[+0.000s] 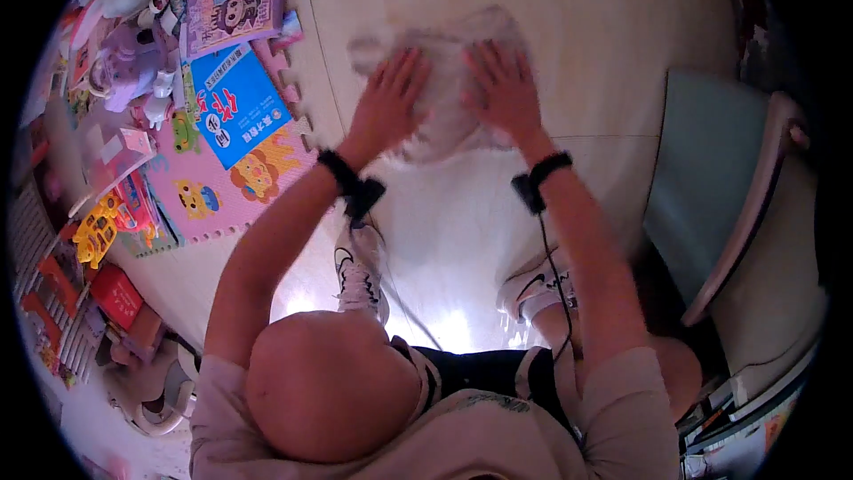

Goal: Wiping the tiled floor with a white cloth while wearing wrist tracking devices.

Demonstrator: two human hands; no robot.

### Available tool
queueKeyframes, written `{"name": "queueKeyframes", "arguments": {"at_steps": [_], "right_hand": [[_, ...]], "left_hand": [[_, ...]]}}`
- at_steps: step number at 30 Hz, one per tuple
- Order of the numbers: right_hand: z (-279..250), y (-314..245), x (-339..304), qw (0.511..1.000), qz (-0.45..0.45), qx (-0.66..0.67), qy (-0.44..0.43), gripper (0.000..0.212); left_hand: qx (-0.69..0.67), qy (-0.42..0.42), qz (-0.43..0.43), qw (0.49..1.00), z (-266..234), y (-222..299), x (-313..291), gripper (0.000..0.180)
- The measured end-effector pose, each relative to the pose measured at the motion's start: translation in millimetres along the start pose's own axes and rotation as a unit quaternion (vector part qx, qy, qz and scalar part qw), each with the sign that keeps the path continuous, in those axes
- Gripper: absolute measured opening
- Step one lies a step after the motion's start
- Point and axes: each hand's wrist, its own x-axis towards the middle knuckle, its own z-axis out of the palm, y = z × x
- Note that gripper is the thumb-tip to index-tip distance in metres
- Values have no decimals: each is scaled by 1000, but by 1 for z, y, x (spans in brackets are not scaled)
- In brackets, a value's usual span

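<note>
A crumpled pale greyish-pink cloth [447, 129] lies spread on the light tiled floor, its outline a little blurred. My left hand [391, 105] rests flat on its left part, fingers stretched forward. On the right part lies my right hand [505, 93], palm down with the fingers apart. Both hands press on the cloth from above, and neither is closed round it. A black band with a small box [357, 196] sits on my left wrist, and another band [536, 185] is on my right wrist, with a thin cable hanging from it.
Left of the cloth is a pink foam puzzle mat [195, 180] with a blue book [235, 105], a purple picture book [235, 7] and several toys. A pale green chair [702, 160] stands at the right. My shoes [358, 280] are on the floor below my hands.
</note>
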Motion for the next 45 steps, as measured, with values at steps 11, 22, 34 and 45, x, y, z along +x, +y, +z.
{"name": "queueKeyframes", "arguments": {"at_steps": [11, 22, 34, 45], "right_hand": [[-22, -6, -33, 993, 105, -13, -58, 75], [-8, -121, -225, 970, 222, 30, -97, 78], [-6, -34, -2, 992, 125, 30, -4, 77], [-7, -41, 9, 991, 131, 11, 7, 73]], "left_hand": [[-25, 27, 22, 999, 12, 31, 32, 88], [-62, -133, 147, 978, 43, 113, -98, 91], [-5, 52, 15, 999, -4, 1, 27, 88], [5, 54, -6, 998, -4, -2, 16, 86]]}}
